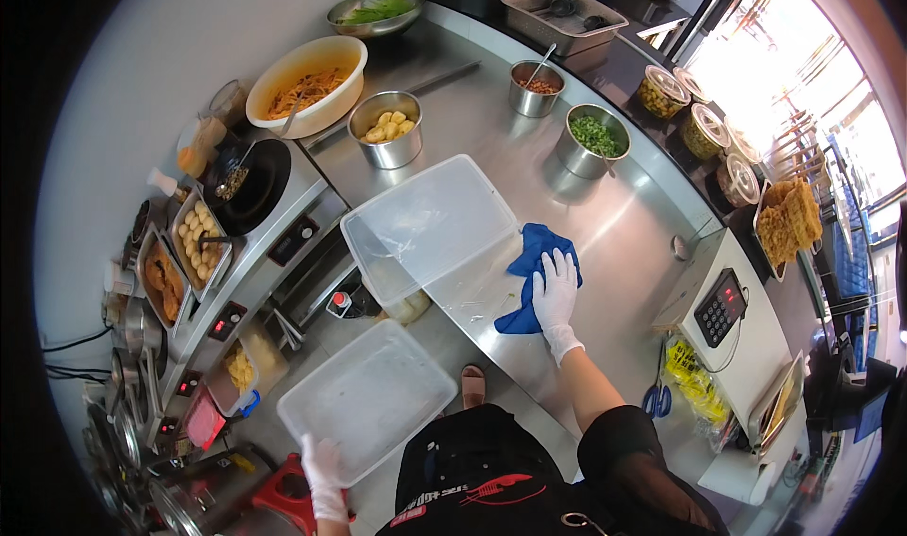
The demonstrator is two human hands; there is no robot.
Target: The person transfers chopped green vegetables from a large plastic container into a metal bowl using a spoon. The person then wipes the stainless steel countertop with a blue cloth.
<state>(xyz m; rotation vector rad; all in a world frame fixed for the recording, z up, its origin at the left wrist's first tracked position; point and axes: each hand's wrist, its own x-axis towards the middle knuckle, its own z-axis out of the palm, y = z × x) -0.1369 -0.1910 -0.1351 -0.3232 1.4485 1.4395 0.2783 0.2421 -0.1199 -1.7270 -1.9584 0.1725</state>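
My right hand, in a white glove, presses flat on a crumpled blue cloth on the stainless steel counter. Small wet marks and scraps lie to the left of the cloth. Held in my gloved left hand is a translucent plastic lid or shallow tray, away from the counter and over the floor. A clear plastic container or lid rests at the counter's left edge and overhangs it, its corner close to the cloth.
Steel pots of yellow pieces, chopped greens and brown bits stand farther back. A white bowl of shredded food is at the back left. Blue-handled scissors lie near a white box at right. A red stool stands below left.
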